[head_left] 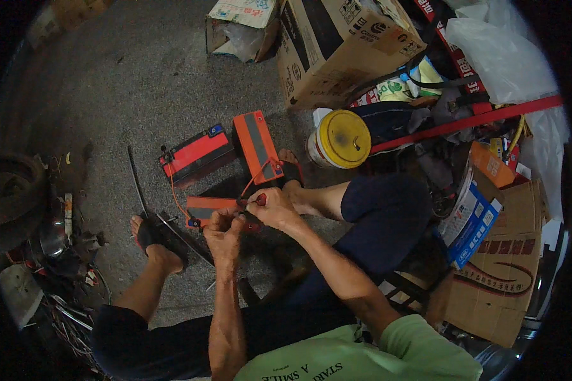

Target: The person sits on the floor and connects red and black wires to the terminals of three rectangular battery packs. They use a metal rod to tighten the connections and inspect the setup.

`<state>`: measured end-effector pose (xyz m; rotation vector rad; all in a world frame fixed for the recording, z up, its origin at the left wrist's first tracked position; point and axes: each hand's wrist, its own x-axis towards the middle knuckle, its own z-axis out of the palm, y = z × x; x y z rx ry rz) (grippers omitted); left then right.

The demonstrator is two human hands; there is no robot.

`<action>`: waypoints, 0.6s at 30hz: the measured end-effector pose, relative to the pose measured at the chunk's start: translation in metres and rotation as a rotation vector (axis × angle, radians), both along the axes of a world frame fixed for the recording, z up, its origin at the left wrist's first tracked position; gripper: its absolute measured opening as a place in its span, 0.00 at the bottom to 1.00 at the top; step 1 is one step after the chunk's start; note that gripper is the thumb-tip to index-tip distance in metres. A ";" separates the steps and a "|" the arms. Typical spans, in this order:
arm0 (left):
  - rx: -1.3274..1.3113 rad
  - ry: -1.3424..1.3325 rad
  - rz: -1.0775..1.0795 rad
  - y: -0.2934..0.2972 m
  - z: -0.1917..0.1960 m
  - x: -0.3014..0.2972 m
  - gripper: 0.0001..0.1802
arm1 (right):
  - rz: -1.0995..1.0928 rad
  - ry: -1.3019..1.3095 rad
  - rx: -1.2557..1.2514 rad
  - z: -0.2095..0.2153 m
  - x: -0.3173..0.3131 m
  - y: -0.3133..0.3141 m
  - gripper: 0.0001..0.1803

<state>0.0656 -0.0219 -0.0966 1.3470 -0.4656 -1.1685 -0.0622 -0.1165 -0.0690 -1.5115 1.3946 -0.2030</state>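
Observation:
Three block-shaped batteries are grouped on the floor between my feet: one red and black, one orange with a grey stripe, and a nearer orange one partly hidden by my hands. Thin orange wires run between their terminals. My left hand is closed in a pinch over the nearest battery's right end; what its fingertips hold is too small to make out. Beside it, my right hand is closed around a small tool with a red handle, its tip hidden at the left fingertips.
A white bucket with a yellow lid stands right of the batteries. Behind it are cardboard boxes and piled clutter. A dark strip lies by my left foot. Tires and tangled wires are at the left.

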 end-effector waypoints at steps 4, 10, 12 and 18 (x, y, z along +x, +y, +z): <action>0.022 0.010 -0.109 0.001 0.015 0.000 0.08 | -0.055 0.019 0.272 0.008 -0.006 -0.002 0.12; 0.161 0.072 -0.164 0.007 0.013 -0.011 0.09 | -0.005 0.125 0.270 -0.001 -0.022 0.007 0.11; 0.240 -0.020 -0.181 0.005 0.016 -0.013 0.11 | -0.039 0.112 0.297 0.001 -0.024 0.007 0.10; 0.340 0.266 -0.174 0.001 0.012 -0.021 0.10 | 0.001 0.083 0.275 -0.015 -0.035 0.006 0.07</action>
